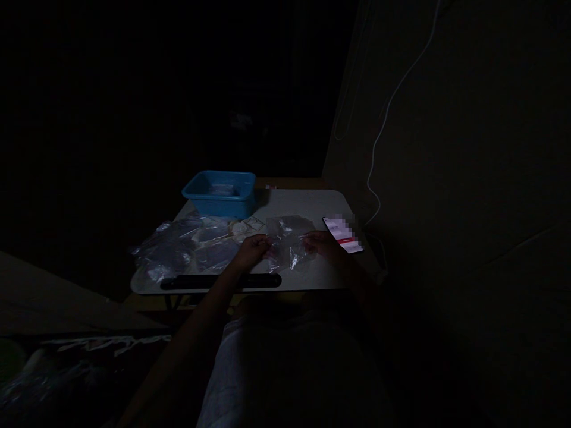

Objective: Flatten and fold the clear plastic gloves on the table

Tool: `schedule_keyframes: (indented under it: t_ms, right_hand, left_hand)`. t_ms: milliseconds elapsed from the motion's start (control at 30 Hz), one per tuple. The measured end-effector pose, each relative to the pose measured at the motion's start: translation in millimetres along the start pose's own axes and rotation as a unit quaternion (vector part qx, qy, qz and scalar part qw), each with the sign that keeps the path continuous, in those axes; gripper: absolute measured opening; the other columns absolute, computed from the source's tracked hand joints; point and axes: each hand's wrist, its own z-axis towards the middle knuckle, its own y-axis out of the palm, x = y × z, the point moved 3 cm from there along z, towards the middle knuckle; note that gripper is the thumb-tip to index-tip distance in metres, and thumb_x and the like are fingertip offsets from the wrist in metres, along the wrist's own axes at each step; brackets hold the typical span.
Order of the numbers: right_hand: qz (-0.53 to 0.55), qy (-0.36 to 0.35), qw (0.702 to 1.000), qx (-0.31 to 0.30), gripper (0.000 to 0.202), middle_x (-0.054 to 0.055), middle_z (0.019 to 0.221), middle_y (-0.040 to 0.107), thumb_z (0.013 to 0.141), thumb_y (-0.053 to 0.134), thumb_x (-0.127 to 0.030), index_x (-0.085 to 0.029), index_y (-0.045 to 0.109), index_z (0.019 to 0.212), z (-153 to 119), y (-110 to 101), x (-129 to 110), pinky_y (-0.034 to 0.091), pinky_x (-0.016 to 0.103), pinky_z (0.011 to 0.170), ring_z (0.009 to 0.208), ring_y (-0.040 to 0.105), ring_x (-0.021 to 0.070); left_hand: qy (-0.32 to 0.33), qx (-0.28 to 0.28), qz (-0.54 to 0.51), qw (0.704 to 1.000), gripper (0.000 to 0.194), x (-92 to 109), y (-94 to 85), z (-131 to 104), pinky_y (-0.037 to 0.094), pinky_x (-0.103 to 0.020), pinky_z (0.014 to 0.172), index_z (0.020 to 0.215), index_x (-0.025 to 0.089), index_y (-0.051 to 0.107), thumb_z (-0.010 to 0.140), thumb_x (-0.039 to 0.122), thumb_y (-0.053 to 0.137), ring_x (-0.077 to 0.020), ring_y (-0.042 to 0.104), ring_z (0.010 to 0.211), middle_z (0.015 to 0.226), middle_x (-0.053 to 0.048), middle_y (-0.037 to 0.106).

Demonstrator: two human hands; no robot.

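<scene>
A clear plastic bag (289, 241) is stretched between my two hands above the small white table (298, 199). My left hand (253, 252) pinches its left side, and my right hand (322, 244) grips its right side. Left of my left hand lies a loose heap of clear plastic bags (167, 252), glinting in the dim light. Just beyond my left hand rests a flat, pale item in clear wrapping (247, 226); its kind is too dark to make out. A lit phone (342, 235) lies close to my right hand.
At the back left of the table stands a blue plastic basin (223, 205) with something pale inside. A black strip (187, 282) runs along the table's front edge. A white cable (387, 110) hangs down the wall at right. The surroundings are very dark.
</scene>
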Motion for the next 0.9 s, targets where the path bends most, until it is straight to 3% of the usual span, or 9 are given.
schedule_keyframes:
  t_ms: [200, 467, 767, 900]
  right_hand:
    - [0.033, 0.024, 0.999, 0.020, 0.032, 0.003, 0.066, 0.066, 0.051, 0.076, -0.038, -0.017, 0.064, 0.072, -3, -1, -4, 0.049, 0.030, 0.057, 0.057, 0.060, 0.0135]
    - [-0.012, 0.019, 0.999, 0.027, 0.023, 0.003, 0.058, 0.063, 0.058, 0.071, -0.037, -0.016, 0.063, 0.063, -2, 0, -6, 0.048, 0.031, 0.060, 0.062, 0.060, 0.0161]
    - [-0.081, 0.026, 0.995, 0.051, 0.013, -0.002, 0.050, 0.059, 0.057, 0.065, -0.029, -0.017, 0.063, 0.061, -8, 2, -15, 0.036, 0.021, 0.041, 0.044, 0.049, 0.0089]
    - [-0.037, 0.034, 0.998, 0.050, 0.011, 0.000, 0.056, 0.061, 0.057, 0.061, -0.027, -0.018, 0.063, 0.062, -6, 2, -14, 0.038, 0.022, 0.044, 0.050, 0.054, 0.0113]
  left_hand:
    - [-0.006, 0.006, -0.035, 0.999, 0.018, -2, -1.4, 0, 0.037, -0.019, 0.045, 0.063, 0.017, 0.057, 0.053, 0.030, 0.063, -0.0074, 0.049, 0.044, 0.052, 0.005, 0.055]
    - [0.016, -0.009, -0.046, 0.999, 0.012, -6, -2.4, 3, 0.035, -0.019, 0.045, 0.056, 0.016, 0.058, 0.052, 0.027, 0.061, -0.0071, 0.047, 0.043, 0.049, 0.004, 0.055]
    - [0.023, -0.010, 0.011, 1.000, 0.011, -2, -3.0, -1, 0.023, -0.017, 0.040, 0.054, 0.016, 0.059, 0.057, 0.025, 0.053, -0.0052, 0.034, 0.037, 0.041, 0.005, 0.046]
    - [0.034, -0.001, 0.019, 0.999, 0.011, -2, -3.4, -2, 0.020, -0.017, 0.039, 0.056, 0.017, 0.058, 0.058, 0.025, 0.052, -0.0041, 0.031, 0.035, 0.040, 0.006, 0.043]
